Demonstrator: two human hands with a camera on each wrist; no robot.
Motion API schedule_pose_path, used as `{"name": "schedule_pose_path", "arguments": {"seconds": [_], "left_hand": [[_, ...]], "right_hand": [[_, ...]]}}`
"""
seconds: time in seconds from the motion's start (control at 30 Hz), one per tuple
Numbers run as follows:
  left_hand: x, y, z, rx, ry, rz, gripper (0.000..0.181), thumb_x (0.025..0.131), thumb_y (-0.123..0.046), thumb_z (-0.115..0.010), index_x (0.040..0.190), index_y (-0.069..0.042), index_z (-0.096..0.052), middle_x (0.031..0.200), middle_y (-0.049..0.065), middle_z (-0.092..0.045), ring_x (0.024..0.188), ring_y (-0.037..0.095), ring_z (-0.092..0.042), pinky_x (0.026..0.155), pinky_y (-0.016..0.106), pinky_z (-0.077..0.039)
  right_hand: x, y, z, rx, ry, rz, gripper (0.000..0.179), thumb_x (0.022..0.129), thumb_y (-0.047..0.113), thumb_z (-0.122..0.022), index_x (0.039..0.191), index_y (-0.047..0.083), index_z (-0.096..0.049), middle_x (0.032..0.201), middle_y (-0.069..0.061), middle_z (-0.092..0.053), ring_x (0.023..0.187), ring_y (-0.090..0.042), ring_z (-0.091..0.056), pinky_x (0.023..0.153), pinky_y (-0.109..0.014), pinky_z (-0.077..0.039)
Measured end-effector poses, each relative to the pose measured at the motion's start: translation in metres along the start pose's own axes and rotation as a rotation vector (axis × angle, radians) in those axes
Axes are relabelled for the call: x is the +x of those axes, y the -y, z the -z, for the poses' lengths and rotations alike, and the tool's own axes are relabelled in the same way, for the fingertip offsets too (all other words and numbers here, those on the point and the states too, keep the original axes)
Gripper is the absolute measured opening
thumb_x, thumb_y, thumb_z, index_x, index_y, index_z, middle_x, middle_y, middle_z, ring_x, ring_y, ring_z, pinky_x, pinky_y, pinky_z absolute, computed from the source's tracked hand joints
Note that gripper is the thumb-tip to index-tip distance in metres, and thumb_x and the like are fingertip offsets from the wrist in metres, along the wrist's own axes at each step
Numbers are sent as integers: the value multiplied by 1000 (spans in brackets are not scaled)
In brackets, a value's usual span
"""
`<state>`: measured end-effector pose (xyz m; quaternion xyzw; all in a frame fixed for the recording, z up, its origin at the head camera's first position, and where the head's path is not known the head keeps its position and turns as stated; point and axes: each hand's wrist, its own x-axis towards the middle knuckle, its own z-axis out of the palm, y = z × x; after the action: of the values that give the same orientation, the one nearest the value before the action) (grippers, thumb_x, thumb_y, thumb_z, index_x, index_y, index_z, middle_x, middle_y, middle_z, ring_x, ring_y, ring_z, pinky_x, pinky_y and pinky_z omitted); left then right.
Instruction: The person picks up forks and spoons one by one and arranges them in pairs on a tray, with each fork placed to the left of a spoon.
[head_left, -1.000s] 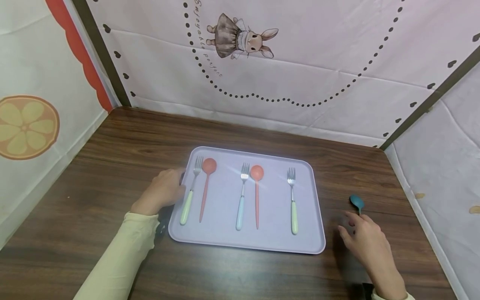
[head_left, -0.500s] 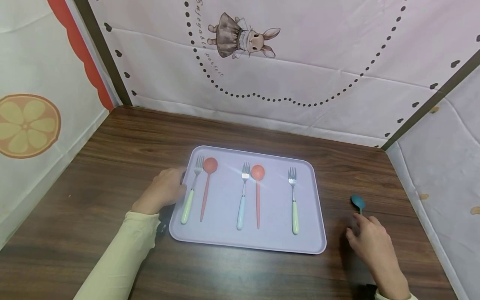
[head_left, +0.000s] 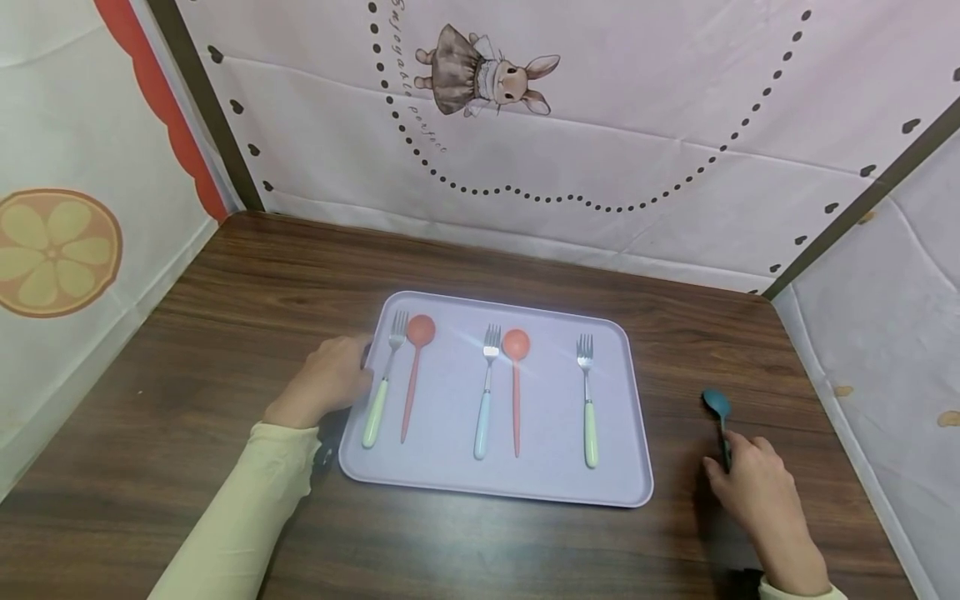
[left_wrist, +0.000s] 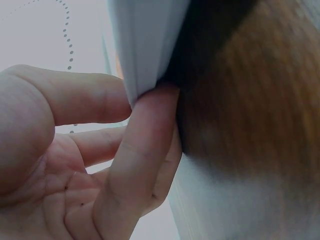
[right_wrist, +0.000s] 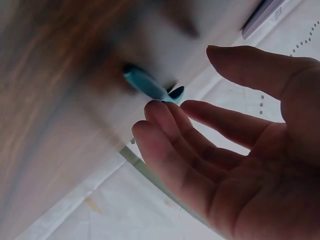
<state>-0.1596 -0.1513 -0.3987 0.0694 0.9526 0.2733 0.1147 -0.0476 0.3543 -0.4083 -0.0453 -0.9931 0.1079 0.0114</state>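
In the head view my left hand [head_left: 322,383] is at the left edge of a lilac tray [head_left: 450,408]. The left wrist view has its thumb and fingers [left_wrist: 142,135] pinching the tray's rim [left_wrist: 145,45] from both sides. On the tray lie two forks with green handles [head_left: 375,414] [head_left: 590,435], a fork with a light blue handle [head_left: 482,425] and two coral spoons [head_left: 421,331] [head_left: 516,344]. Right of the tray, my right hand [head_left: 757,492] is by a teal spoon [head_left: 717,403] on the table. Its thumb stands apart from the fingers, whose tips are close to the spoon [right_wrist: 145,82].
A dark wood-grain table [head_left: 480,542] lies under everything. White printed cloth walls [head_left: 600,125] bound it at the back, left [head_left: 45,400] and right [head_left: 900,333]. A strip of table lies between the tray and the right hand.
My right hand has moved slightly right and down along the teal spoon, so more of its handle shows. The left hand stays at the tray's edge, and the tray has not visibly moved.
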Motion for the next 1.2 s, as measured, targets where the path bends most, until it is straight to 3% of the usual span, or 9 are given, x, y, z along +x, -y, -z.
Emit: {"name": "schedule_pose_path", "arguments": {"seconds": [0.33,0.63,0.9,1.2], "left_hand": [[1,1,0,-4,-8,-5,50,88,-2,-52,137,9,-52,108,24,-62,89,35,-60,78,55,-52],[2,3,-1,-7,-2,-4,52,88,-1,-52,138,10,-51,110,25,-62,90,36,-60,80,55,-52],[1,3,-1,4,-11,-12,51,87,-1,-51,137,10,-52,110,26,-62,90,36,-60,79,56,-52],[1,3,-1,4,-13,-14,51,87,-1,-51,137,10,-52,108,25,-62,88,35,-59,79,56,-52]], "right_hand": [[8,-8,2,-22,163,-97,46,89,2,-67,125,-20,-51,104,-37,-57,96,-54,-58,73,-61,-50],[12,-14,6,-35,228,-111,48,87,2,-67,124,-22,-51,98,-35,-60,96,-54,-59,71,-61,-51],[8,-10,8,6,147,-85,47,78,-1,-53,120,-23,-55,100,-36,-62,91,-51,-62,68,-59,-51],[6,0,10,83,78,-122,44,80,3,-58,119,-18,-58,97,-27,-65,91,-44,-62,72,-59,-49]]}}
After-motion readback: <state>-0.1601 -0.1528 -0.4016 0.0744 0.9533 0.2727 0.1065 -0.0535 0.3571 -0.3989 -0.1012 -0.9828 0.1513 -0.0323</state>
